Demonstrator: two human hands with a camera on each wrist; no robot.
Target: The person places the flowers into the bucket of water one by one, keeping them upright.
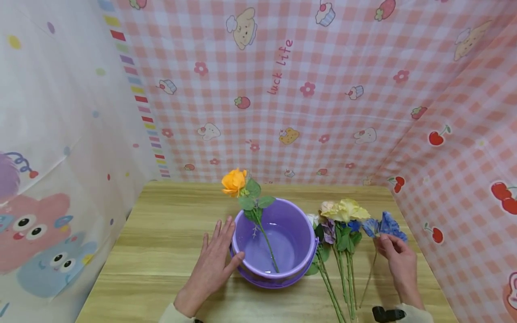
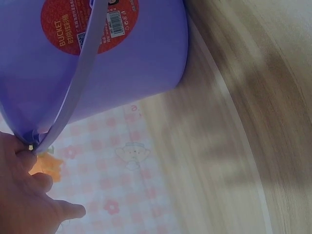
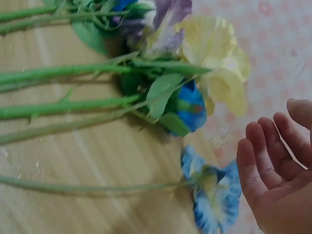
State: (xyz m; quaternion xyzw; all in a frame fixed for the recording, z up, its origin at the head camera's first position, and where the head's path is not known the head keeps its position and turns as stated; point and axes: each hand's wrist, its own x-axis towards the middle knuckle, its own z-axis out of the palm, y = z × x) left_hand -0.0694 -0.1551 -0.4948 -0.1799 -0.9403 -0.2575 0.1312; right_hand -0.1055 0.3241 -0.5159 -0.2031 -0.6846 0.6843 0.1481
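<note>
Resting my spread left hand (image 1: 216, 260) against the purple bucket (image 1: 292, 226), likely to steady it; right hand (image 1: 401, 260) loosely curved, empty, by the blue flower (image 1: 390, 225).

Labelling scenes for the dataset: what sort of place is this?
Probably a small staged tabletop booth. A wood-grain table is hemmed in by a pink checked hanging behind and a white cartoon-print sheet at left.

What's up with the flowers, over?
Left hand against purple bucket. Right hand by lone blue flower, not gripping. Orange flower leaning in bucket. Other flowers between right hand and bucket.
</note>
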